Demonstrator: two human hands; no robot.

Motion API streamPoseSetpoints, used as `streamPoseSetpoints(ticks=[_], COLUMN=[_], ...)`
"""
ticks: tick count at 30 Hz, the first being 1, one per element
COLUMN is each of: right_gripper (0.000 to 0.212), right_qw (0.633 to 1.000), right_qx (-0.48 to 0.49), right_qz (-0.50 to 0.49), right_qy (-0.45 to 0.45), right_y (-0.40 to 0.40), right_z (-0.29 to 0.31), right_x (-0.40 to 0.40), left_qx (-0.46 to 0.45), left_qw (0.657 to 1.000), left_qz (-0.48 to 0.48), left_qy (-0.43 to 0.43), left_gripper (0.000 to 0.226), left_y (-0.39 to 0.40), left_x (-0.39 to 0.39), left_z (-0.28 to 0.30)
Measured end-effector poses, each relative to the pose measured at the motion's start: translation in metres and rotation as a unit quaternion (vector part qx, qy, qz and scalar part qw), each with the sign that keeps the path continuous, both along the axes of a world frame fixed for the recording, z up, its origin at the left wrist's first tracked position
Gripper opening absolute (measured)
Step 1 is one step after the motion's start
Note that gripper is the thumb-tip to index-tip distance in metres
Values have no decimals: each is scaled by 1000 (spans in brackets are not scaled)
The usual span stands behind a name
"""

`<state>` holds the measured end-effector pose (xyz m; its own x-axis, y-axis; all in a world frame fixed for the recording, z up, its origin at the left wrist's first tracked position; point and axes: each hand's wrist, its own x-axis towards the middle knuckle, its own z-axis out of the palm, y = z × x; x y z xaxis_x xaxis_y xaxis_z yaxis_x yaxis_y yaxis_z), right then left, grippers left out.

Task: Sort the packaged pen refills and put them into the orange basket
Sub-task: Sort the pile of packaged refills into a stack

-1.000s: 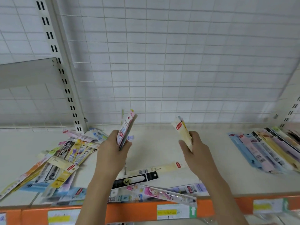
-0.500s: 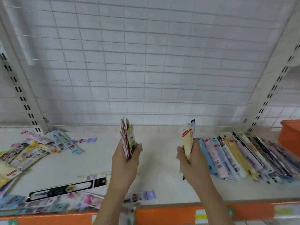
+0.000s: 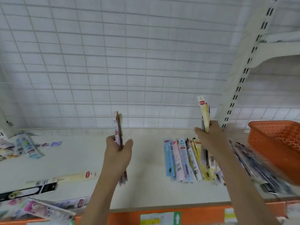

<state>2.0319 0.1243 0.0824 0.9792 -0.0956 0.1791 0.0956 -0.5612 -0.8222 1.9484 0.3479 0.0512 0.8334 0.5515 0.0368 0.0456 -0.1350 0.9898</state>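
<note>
My left hand (image 3: pixel 117 153) grips a small upright bundle of pen refill packs (image 3: pixel 117 127), pink and white on the outside, over the middle of the shelf. My right hand (image 3: pixel 209 138) grips another upright bundle of refill packs (image 3: pixel 204 114), pale yellow with a red label at the top. It hovers over a neat row of sorted refill packs (image 3: pixel 181 161) lying side by side on the shelf. The orange basket (image 3: pixel 266 143) stands at the right end of the shelf, partly out of frame.
Loose refill packs (image 3: pixel 26 146) lie scattered at the far left, and more loose packs (image 3: pixel 40 208) lie along the front left edge. A white wire grid backs the cream shelf (image 3: pixel 81 159). A slotted upright (image 3: pixel 240 82) stands behind the basket. The shelf's front lip (image 3: pixel 123 216) is orange.
The view has swung right, bringing the orange basket and the sorted row further into view. Both hands have moved right with their bundles, and the right hand now hovers over the sorted row.
</note>
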Motion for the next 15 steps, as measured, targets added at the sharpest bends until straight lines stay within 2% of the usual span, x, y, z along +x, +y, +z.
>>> streamPoseSetpoints(ticks=[2,4,8,11,15], right_gripper=[16,19,24,22,29], right_qw=[999,995,980,957,941], right_qx=[-24,-46,-95,-164,-196], right_qz=[-11,-37,-41,4,52], right_qy=[47,82,171,240,270], right_y=[-32,-60,-98,-104,-99], right_z=[5,8,9,5,-4], right_x=[19,32,46,51,56], left_qx=[-53,-69,-52,-33,20], left_qw=[997,993,985,980,976], left_qz=[-44,-84,-147,-170,-178], left_qy=[28,51,77,100,127], left_gripper=[12,7,6,8,18], left_y=[-21,-45,-92,-117,-124], left_x=[14,26,42,48,45], left_z=[3,6,12,12,11])
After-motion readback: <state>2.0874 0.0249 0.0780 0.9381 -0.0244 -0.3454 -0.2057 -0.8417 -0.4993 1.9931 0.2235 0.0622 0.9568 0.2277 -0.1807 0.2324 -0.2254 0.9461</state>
